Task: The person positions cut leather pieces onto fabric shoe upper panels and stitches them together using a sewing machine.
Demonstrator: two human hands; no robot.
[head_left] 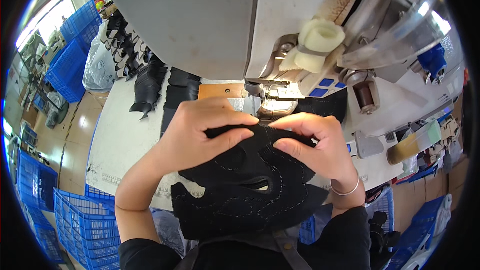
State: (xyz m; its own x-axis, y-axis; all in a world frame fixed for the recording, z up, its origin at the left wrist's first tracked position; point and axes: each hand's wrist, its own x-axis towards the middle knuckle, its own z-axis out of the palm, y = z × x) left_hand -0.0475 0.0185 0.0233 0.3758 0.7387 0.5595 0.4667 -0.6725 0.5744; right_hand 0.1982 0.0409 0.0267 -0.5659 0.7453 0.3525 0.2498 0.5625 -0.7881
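Observation:
A black fabric shoe upper [235, 207] with pale stitch lines spreads from the table's front edge up to the sewing machine's needle area [277, 106]. My left hand [207, 127] pinches its far edge between thumb and fingers. On the other side, my right hand [315, 142] grips the same edge, the two sets of fingertips a short way apart. Both hands sit just in front of the lit metal machine parts. A small slit-like opening shows in the middle of the upper. The needle itself is hard to make out.
The grey machine head [185, 15] fills the upper view. Stacked black cut pieces [147, 87] lie at the back left of the white table [115, 140]. A brown thread bobbin [364, 97] sits at right. Blue crates [82, 227] stand on the floor at left.

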